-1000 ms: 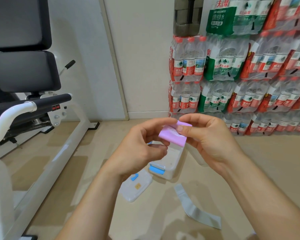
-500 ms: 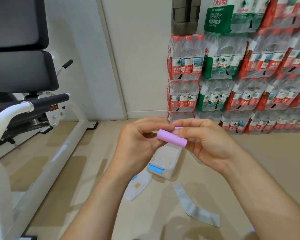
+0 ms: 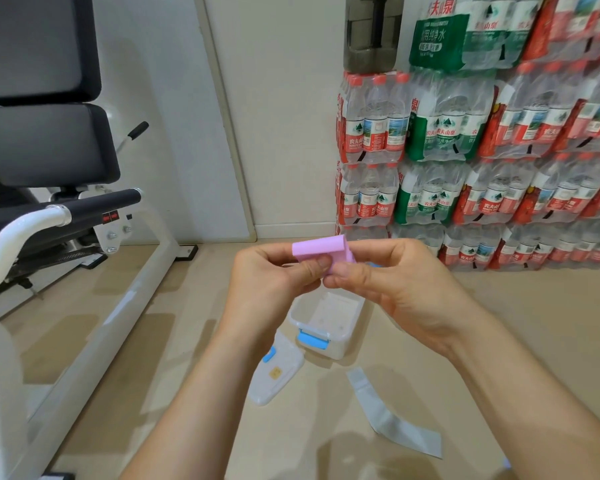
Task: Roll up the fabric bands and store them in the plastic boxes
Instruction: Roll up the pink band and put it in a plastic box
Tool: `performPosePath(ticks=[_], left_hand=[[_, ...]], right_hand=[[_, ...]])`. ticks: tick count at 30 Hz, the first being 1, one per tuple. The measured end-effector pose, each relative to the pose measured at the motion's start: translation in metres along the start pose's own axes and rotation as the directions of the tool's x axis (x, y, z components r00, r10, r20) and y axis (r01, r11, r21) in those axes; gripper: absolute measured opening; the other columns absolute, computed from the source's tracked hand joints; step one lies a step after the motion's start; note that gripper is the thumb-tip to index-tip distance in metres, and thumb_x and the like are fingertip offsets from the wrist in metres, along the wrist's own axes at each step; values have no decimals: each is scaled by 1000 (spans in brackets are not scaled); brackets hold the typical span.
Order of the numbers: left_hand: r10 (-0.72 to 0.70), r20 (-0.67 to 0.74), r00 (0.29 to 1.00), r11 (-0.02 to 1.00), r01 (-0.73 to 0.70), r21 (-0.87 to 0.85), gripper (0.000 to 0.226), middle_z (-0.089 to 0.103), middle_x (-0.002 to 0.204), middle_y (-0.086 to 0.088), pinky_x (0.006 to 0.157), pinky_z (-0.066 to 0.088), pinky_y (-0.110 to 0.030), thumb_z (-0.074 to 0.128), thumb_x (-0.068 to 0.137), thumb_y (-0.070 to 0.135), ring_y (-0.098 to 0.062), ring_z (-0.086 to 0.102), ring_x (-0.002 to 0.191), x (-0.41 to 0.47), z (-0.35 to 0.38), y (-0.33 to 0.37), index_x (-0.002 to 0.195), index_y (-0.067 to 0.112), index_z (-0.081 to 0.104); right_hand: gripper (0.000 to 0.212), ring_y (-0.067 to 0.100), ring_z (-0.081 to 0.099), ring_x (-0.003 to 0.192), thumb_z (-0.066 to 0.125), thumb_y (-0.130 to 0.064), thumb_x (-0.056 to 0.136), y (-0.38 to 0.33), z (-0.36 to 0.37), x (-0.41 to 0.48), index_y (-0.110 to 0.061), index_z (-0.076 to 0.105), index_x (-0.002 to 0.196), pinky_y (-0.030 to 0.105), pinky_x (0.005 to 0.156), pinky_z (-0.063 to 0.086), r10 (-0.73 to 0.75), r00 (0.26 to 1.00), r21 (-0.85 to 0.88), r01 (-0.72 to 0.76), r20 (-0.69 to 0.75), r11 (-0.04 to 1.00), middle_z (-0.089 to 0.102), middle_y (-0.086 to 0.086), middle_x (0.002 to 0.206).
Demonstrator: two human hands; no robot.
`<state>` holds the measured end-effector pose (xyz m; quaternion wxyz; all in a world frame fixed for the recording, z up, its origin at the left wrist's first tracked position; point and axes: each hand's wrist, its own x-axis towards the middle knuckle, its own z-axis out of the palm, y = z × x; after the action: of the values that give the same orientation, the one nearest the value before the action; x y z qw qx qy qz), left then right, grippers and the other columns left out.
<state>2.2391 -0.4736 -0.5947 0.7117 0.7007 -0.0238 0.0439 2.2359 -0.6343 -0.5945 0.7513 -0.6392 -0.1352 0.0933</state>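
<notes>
A pink fabric band (image 3: 321,250) is held in mid-air between both hands, partly rolled into a short thick bundle. My left hand (image 3: 271,285) pinches its left end with thumb and fingers. My right hand (image 3: 392,289) grips its right end, the thumb pressed on the lower fold. Directly below the hands an open white plastic box (image 3: 326,318) with a blue latch stands on the floor and looks empty. Its white lid (image 3: 276,372) lies flat to its left. A grey fabric band (image 3: 388,414) lies flat on the floor at the lower right.
A white-framed exercise machine (image 3: 84,237) with black pads fills the left side. Stacked packs of water bottles (image 3: 482,150) line the wall at the right. A beige floor (image 3: 534,323) surrounds the box.
The pink band went from a flat folded piece to a tight roll, and now part of it stands up loose above my fingers. Both hands rose slightly above the box.
</notes>
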Motion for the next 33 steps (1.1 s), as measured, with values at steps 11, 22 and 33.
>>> performPosePath(ticks=[11, 22, 33], left_hand=[[-110, -2, 994, 991, 110, -74, 7, 74, 75, 0, 63, 57, -23, 72, 81, 14, -10, 70, 69, -1, 6, 0, 87, 11, 72], [-201, 27, 979, 944, 201, -260, 23, 74, 82, -8, 62, 57, -24, 69, 80, 4, -19, 69, 69, 3, 0, 1, 103, 7, 65], [-54, -1, 999, 974, 52, -220, 30, 67, 72, -4, 78, 57, -32, 71, 74, -7, -21, 69, 71, 2, 2, 2, 100, 7, 67]], right_hand=[[34, 26, 74, 80, 67, 6, 81, 9, 12, 6, -7, 69, 112, 27, 76, 58, -47, 968, -46, 36, -246, 998, 71, 20, 103], [44, 25, 72, 74, 71, 8, 75, 10, 7, 6, -18, 65, 109, 37, 79, 56, -101, 963, -118, 73, -248, 990, 71, 12, 100], [31, 16, 71, 79, 76, 0, 74, 11, 11, 8, -15, 68, 101, 27, 77, 56, -123, 948, -138, 85, -293, 987, 72, 5, 93]])
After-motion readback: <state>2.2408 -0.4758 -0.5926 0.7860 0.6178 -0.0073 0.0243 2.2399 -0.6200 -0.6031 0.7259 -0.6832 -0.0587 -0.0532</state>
